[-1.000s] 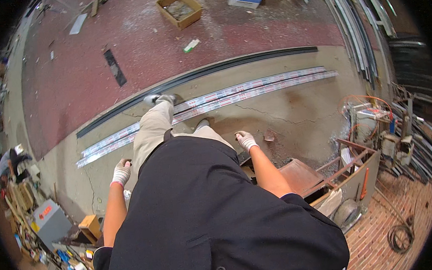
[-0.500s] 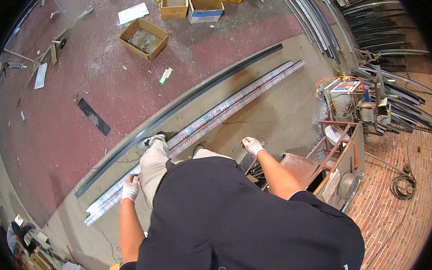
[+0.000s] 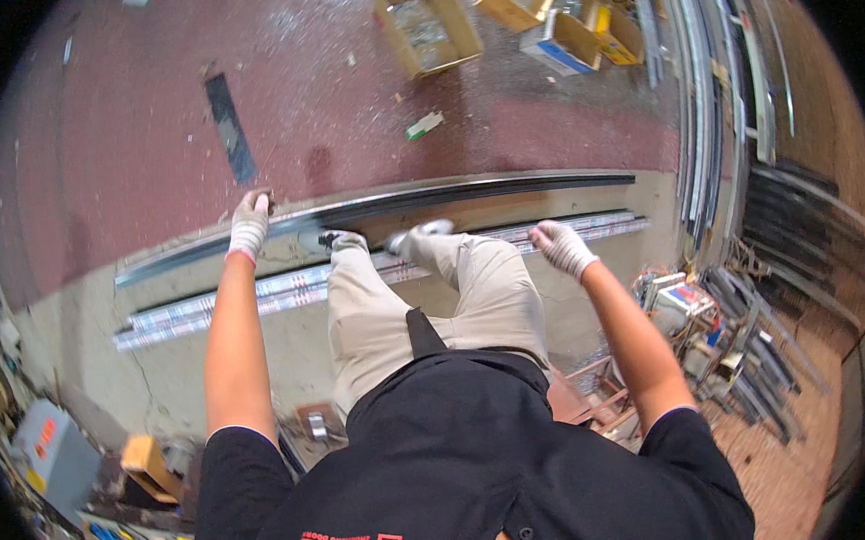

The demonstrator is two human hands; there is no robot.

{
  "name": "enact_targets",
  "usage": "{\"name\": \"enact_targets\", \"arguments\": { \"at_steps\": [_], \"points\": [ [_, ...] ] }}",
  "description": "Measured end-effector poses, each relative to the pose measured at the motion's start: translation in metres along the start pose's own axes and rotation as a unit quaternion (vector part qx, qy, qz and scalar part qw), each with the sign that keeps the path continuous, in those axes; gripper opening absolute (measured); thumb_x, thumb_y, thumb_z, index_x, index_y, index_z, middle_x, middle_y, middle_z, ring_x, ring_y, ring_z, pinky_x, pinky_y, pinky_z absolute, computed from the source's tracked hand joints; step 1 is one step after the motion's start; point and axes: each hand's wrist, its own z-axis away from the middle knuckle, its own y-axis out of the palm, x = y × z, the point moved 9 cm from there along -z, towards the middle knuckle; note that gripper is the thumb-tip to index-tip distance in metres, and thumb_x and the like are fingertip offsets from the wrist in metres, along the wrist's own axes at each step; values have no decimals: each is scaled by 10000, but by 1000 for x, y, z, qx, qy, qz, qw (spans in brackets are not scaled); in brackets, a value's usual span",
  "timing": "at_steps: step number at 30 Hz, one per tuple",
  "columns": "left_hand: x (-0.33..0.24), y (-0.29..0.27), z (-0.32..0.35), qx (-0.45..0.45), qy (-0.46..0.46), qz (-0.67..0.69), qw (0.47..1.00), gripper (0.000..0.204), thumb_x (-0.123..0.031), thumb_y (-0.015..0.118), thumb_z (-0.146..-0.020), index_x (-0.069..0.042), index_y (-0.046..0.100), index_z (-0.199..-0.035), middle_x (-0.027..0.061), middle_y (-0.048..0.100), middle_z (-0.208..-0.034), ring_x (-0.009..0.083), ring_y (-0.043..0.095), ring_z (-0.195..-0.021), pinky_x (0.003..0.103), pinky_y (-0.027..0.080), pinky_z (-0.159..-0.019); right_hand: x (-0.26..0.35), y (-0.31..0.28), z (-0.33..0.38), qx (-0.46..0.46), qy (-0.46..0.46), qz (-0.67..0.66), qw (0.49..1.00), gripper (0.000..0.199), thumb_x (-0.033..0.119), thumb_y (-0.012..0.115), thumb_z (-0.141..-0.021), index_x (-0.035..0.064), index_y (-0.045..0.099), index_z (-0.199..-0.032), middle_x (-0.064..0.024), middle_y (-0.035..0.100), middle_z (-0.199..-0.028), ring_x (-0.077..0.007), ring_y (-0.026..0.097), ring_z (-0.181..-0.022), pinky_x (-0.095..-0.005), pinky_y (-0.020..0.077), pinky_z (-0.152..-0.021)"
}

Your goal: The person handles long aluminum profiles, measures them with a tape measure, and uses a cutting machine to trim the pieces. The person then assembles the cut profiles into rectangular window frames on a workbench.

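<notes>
Left hand (image 3: 248, 226): gloved in white, arm reaching out straight, fingers curling over the edge of the long dark metal rail (image 3: 378, 210) near its left end; the grip itself is partly hidden, so whether it is fully clamped cannot be told.

Right hand (image 3: 562, 248): gloved in white, fingers drawn together in a loose fist, holding nothing that shows, hovering just on the near side of the rail and over the right part of the wrapped strips (image 3: 254, 298).

Dark metal rail: lying flat on the floor (image 3: 123, 141), running left to right along the line where the red floor is meeting the pale concrete.

Wrapped strips: a long pale bundle lying just on the near side of the rail, parallel to it.

Shoes (image 3: 380, 240): two, standing between the rail and the strips, toes touching or nearly touching the rail.

Cardboard boxes (image 3: 428, 26): several open ones, lying well beyond the rail on the red floor.

Flat black bar (image 3: 229, 127): lying beyond the rail, above its left end.

Metal lengths (image 3: 700, 81): stacked past the right end of the rail.
</notes>
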Motion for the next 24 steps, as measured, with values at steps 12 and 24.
{"name": "enact_targets", "arguments": {
  "at_steps": [12,24],
  "points": [
    [302,127,15,-142,-389,167,895,357,-293,614,-1002,-79,564,-1282,88,695,-978,193,651,-653,334,523,-514,-104,166,-343,96,107,198,970,542,483,534,-964,36,655,-1244,-257,666,-1212,-399,619,-1176,-430,475,-1018],
    [451,213,-119,-257,-473,235,809,894,-679,749,-769,-155,469,-1438,136,474,-1450,282,434,-1339,438,380,-1110,-467,370,-402,-139,586,-247,759,1053,773,637,-794,-140,559,-1313,-208,659,-1262,-306,681,-1017,-453,552,-863]
  ]
}}
